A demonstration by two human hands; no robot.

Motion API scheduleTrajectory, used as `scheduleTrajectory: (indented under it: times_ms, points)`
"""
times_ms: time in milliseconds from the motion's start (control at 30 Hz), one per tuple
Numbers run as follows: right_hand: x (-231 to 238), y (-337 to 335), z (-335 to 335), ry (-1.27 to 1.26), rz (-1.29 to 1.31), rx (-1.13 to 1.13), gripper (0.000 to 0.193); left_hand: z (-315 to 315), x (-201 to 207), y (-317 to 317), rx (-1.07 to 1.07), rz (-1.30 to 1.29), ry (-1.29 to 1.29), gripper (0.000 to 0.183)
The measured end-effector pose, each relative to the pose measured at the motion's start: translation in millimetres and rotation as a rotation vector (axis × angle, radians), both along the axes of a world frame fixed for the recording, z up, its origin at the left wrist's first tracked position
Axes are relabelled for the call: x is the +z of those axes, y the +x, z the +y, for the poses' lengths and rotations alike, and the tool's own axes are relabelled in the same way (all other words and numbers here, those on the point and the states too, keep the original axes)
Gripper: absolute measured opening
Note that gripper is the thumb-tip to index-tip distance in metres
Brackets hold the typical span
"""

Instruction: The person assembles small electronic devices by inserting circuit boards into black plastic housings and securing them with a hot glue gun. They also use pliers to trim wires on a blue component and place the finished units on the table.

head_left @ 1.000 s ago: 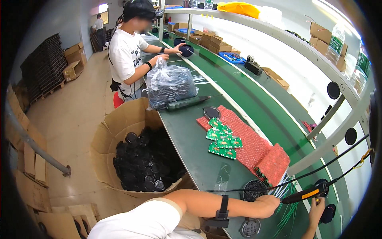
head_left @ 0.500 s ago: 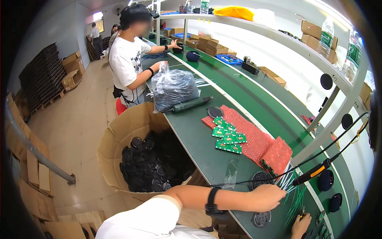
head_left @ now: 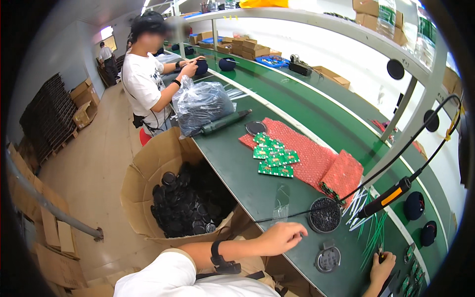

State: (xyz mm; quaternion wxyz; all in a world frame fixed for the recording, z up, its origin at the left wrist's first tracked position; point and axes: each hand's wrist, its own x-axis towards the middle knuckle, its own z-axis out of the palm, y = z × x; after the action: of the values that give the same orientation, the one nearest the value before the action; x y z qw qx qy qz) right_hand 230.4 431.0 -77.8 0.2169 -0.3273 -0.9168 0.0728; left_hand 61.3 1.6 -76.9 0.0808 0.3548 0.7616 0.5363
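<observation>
My left hand (head_left: 281, 238) is above the bench's near edge, thumb and fingers pinched together. A tiny dark bit shows at the fingertips, too small to name. Beyond it stands a round dish (head_left: 324, 215) full of small black pieces. A round black part with a clear rim (head_left: 327, 259) lies on the bench between my hands. My right hand (head_left: 382, 268), at the lower right, is closed round a small hand tool with a black and yellow handle (head_left: 381, 257). Its slim tip points toward the green wires (head_left: 372, 242), beside several white strips (head_left: 357, 213).
A black and orange electric screwdriver (head_left: 388, 198) hangs on its cord. Green circuit boards (head_left: 276, 158) lie on red bubble wrap (head_left: 307, 166). A large carton (head_left: 136, 198) of black discs stands left of the bench. A co-worker (head_left: 146, 74) stands farther along, behind a bagged bundle (head_left: 203, 106).
My left hand has moved left, from beside the white strips to the bench's near edge. My right hand stays near the green wires. The co-worker's hands have come together at a dark round thing.
</observation>
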Motion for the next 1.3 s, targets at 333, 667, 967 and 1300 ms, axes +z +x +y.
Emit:
scheduleTrajectory:
  times_ms: [333, 667, 967, 1300]
  points:
    - [23.6, -5.6, -16.6, -0.056, -0.031, -0.004, 0.035, 3.3, 6.9, 6.8, 0.093, 0.035, -0.037, 0.013]
    - [21.3, -6.8, -16.0, -0.038, -0.033, -0.063, 0.031, 10.3, 20.6, 0.5, 0.091, -0.005, -0.099, 0.012]
    - [25.6, -7.2, -18.9, -0.059, -0.004, -0.108, 0.031, 48.9, 31.0, -18.2, 0.087, 0.459, -0.215, 0.025]
    - [20.3, -6.2, -14.7, -0.063, 0.006, -0.084, 0.031, 54.1, 25.9, -21.0, 0.138, 0.531, -0.255, 0.019]
